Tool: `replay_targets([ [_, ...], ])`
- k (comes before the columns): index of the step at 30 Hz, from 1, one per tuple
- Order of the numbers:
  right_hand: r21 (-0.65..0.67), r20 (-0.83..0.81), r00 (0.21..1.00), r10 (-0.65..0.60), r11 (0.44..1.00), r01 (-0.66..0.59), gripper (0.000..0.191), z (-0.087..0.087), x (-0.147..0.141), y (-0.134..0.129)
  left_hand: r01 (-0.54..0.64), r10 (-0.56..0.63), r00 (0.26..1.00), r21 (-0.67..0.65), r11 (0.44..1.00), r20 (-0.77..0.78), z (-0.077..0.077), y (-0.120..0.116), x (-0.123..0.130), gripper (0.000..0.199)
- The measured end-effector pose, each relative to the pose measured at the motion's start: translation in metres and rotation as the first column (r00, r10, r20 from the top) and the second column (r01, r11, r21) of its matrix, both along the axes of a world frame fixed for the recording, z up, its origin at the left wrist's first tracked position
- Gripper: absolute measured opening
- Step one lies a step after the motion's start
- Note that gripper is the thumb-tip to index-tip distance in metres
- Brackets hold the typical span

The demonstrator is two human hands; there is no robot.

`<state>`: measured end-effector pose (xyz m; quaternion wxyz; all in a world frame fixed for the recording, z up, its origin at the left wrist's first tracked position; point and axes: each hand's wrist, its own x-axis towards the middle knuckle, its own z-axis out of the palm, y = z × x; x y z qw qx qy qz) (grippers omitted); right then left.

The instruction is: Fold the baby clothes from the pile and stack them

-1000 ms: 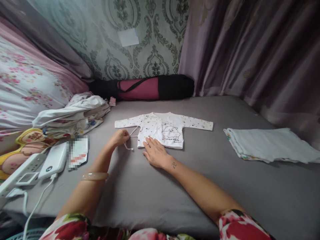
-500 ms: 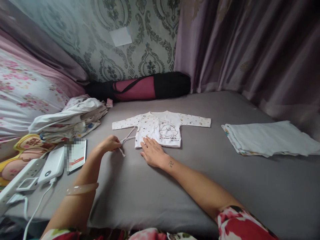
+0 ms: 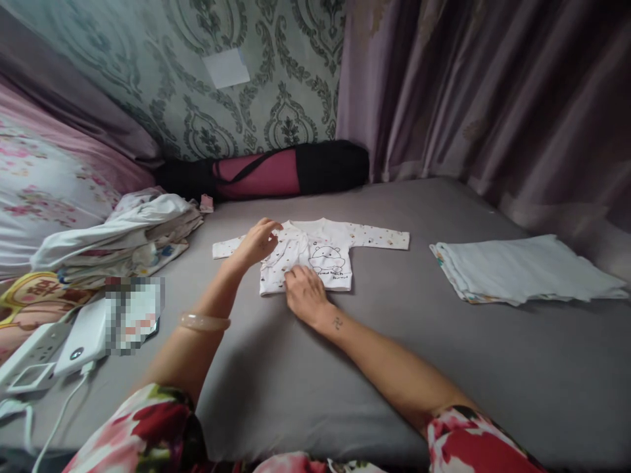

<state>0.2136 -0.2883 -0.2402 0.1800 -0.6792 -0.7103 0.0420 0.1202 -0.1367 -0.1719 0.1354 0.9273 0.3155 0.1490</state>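
Note:
A small white baby shirt (image 3: 328, 233) lies front up with its sleeves spread, a cartoon animal and lettering on its chest. My left hand (image 3: 261, 242) is over the shoulder and sleeve on the shirt's left side, fingers bent and apart, with no tie visibly held. Against the lower middle of the shirt rests my right hand (image 3: 306, 294), its fingers slightly bent on the cloth. The thin white ties are now hard to make out near the left side of the body.
Folded white cloth (image 3: 527, 269) lies at the right of the grey sheet (image 3: 394, 368). Piled clothes (image 3: 133, 230), a power bank (image 3: 83, 338), a power strip (image 3: 29, 358) and a partly blurred phone (image 3: 142, 305) are at left. A long black-and-maroon bag (image 3: 261, 176) lies along the wall.
My left hand has moved up and right from the ties beside the shirt to its shoulder, and the ties no longer stretch out. My right hand's fingers have bent more.

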Motion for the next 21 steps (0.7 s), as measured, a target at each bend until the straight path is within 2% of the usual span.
replay_targets([
  [3,0.002,-0.007,0.993,-0.115,0.993,0.115,0.032,0.002,0.007,0.002,-0.02,0.014,0.997,-0.079,0.997,-0.07,-0.014,0.007,0.021,0.034],
  [6,-0.045,-0.032,0.982,-0.189,0.981,0.187,0.031,-0.002,0.011,0.003,-0.018,0.007,0.996,-0.134,0.991,-0.084,-0.027,0.016,0.044,0.035],
  [11,-0.132,-0.041,0.96,-0.277,0.954,0.27,0.031,-0.01,0.01,0.006,-0.049,0.033,0.991,-0.117,0.992,-0.133,-0.041,0.033,0.083,0.036],
  [15,-0.146,-0.044,0.959,-0.28,0.951,0.272,0.027,-0.008,0.01,0.006,-0.054,0.015,0.954,-0.119,0.991,-0.299,-0.046,0.044,0.106,0.03],
  [21,-0.231,-0.037,0.961,-0.273,0.938,0.257,0.027,0.006,0.017,0.006,-0.11,0.053,0.92,-0.126,0.986,-0.389,-0.049,0.056,0.118,0.021],
])
